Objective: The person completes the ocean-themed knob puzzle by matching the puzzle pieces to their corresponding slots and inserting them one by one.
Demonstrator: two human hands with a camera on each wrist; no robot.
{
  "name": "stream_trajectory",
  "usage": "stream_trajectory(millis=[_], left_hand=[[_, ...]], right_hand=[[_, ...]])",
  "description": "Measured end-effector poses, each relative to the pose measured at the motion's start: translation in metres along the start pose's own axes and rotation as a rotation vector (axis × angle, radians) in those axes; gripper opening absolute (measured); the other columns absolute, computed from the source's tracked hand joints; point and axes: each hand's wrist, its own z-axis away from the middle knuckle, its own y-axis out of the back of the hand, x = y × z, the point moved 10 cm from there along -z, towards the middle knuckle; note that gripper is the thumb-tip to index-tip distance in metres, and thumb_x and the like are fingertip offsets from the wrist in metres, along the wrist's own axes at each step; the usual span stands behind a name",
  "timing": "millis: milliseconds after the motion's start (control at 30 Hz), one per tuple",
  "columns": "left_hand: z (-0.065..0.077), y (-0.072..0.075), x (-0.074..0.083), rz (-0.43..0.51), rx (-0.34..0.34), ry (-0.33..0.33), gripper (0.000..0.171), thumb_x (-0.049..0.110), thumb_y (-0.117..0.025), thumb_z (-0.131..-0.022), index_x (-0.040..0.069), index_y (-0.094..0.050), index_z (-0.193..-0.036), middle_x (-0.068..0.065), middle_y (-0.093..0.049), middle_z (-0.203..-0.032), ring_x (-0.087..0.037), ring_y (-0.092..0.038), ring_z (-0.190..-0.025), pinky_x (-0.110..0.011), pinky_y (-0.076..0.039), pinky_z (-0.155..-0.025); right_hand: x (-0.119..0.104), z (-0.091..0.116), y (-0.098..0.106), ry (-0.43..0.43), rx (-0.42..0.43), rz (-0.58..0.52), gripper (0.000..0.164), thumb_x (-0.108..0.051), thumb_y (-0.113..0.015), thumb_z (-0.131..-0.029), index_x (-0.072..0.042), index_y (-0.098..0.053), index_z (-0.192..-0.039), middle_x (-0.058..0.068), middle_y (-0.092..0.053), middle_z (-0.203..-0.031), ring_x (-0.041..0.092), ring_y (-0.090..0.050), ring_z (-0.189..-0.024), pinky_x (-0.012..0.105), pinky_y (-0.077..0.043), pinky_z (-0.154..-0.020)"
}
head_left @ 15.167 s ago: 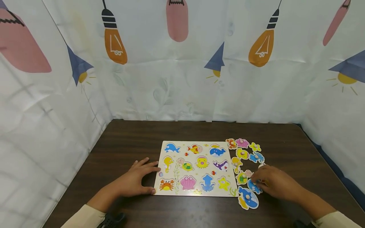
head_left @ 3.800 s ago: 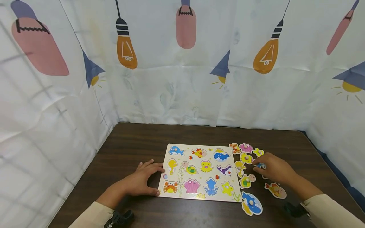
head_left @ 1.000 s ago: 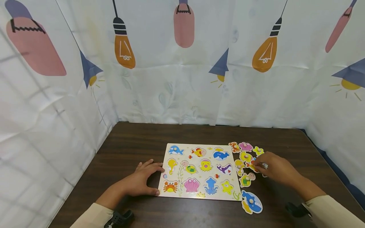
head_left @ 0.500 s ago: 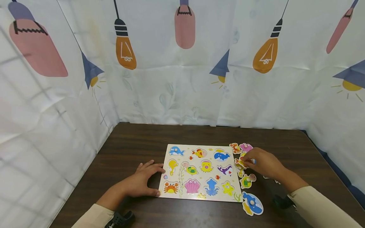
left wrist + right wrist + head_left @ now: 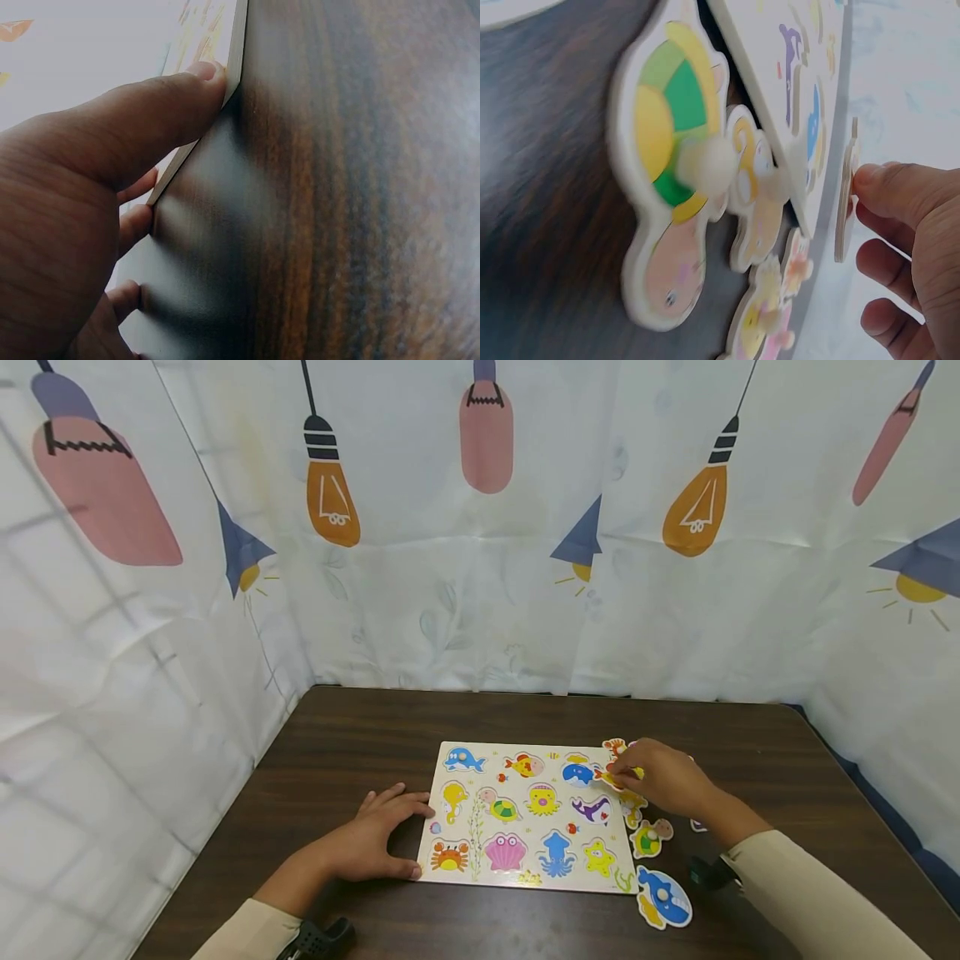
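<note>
A pale peg puzzle board with sea animal shapes lies on the table. My left hand rests at its left edge, fingers spread, and the thumb touches the near corner. Above the board's upper right edge, my right hand pinches a fish puzzle piece. In the right wrist view this fish piece is edge-on, off the table, between thumb and fingers. A blue dolphin piece with a peg sits in the board's top left recess.
Loose pieces lie along the board's right side: a turtle, a seahorse and a big blue whale. More pieces are partly hidden under the right hand. A patterned white curtain stands behind the table.
Since the oldest frame the dolphin piece has come into the top left recess. The fish piece, lying at the right earlier, is now held and has moved left to the board. Left hand unchanged.
</note>
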Motion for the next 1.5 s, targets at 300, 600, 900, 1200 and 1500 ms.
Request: stream_trajectory(millis=[300,600,900,1200,1500], left_hand=[[0.000,0.000,0.001,-0.005,-0.005,0.002,0.072,0.054,-0.086,-0.077,0.026,-0.057,-0.138,-0.002,-0.043,-0.158,-0.045,-0.018,-0.151,-0.076,-0.003,-0.112],[-0.001,0.002,0.000,-0.001,-0.005,0.004,0.071,0.054,-0.086,-0.077,0.027,-0.056,-0.136,-0.001,-0.042,-0.158,-0.045,-0.018,-0.151,-0.076,-0.004,-0.112],[0.000,0.001,0.001,0.002,-0.008,0.008,0.072,0.052,-0.086,-0.077,0.025,-0.057,-0.138,0.000,-0.043,-0.158,-0.045,-0.017,-0.151,-0.076,-0.003,-0.113],[0.000,0.000,0.002,0.010,-0.017,0.013,0.072,0.053,-0.085,-0.078,0.025,-0.056,-0.138,0.000,-0.041,-0.159,-0.046,-0.016,-0.151,-0.076,-0.002,-0.113],[0.001,-0.002,0.000,0.011,-0.014,0.013,0.072,0.052,-0.086,-0.078,0.026,-0.056,-0.137,0.000,-0.040,-0.160,-0.045,-0.017,-0.151,-0.076,-0.002,-0.112]], right_hand=[[-0.010,-0.018,-0.006,-0.021,-0.025,-0.036,0.015,-0.020,-0.083,-0.088,-0.023,-0.082,-0.103,-0.010,-0.070,-0.102,0.013,-0.061,-0.094,0.033,-0.056,-0.075],[-0.021,-0.034,-0.014,0.026,-0.013,-0.014,0.016,-0.023,-0.082,-0.089,-0.023,-0.082,-0.105,-0.013,-0.072,-0.102,0.014,-0.063,-0.098,0.035,-0.056,-0.078],[-0.030,-0.046,-0.023,0.009,-0.035,-0.044,0.015,-0.024,-0.082,-0.090,-0.024,-0.082,-0.104,-0.013,-0.071,-0.102,0.012,-0.062,-0.099,0.033,-0.056,-0.078],[-0.037,-0.057,-0.030,0.004,-0.037,-0.035,0.016,-0.024,-0.083,-0.089,-0.023,-0.082,-0.105,-0.014,-0.069,-0.097,0.008,-0.057,-0.088,0.025,-0.052,-0.069],[-0.043,-0.068,-0.036,-0.008,-0.054,-0.044,0.016,-0.024,-0.082,-0.090,-0.023,-0.082,-0.106,-0.013,-0.068,-0.098,0.008,-0.057,-0.089,0.026,-0.052,-0.070]])
